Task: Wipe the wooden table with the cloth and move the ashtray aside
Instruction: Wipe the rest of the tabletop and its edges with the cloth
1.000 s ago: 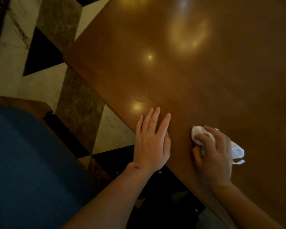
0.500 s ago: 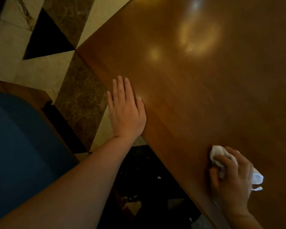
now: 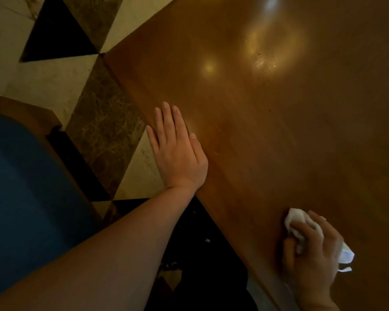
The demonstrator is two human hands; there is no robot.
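The glossy wooden table (image 3: 267, 135) fills the right and upper part of the head view, its near-left edge running diagonally. My left hand (image 3: 177, 151) lies flat, fingers straight and together, on that edge, partly hanging over the floor. My right hand (image 3: 312, 252) is at the lower right, closed on a crumpled white cloth (image 3: 298, 223) pressed onto the tabletop close to the near edge. A tail of the cloth sticks out on the hand's right side. No ashtray is in view.
A blue upholstered seat (image 3: 27, 198) with a wooden frame stands at the lower left, close to the table. Between them is a marble floor (image 3: 43, 81) with black, cream and brown tiles. Light reflections and a speckled spot (image 3: 264, 62) show on the tabletop.
My left hand slid along the table edge, away from me, and now lies half over the edge. My right hand with the cloth moved toward the lower right, then stayed.
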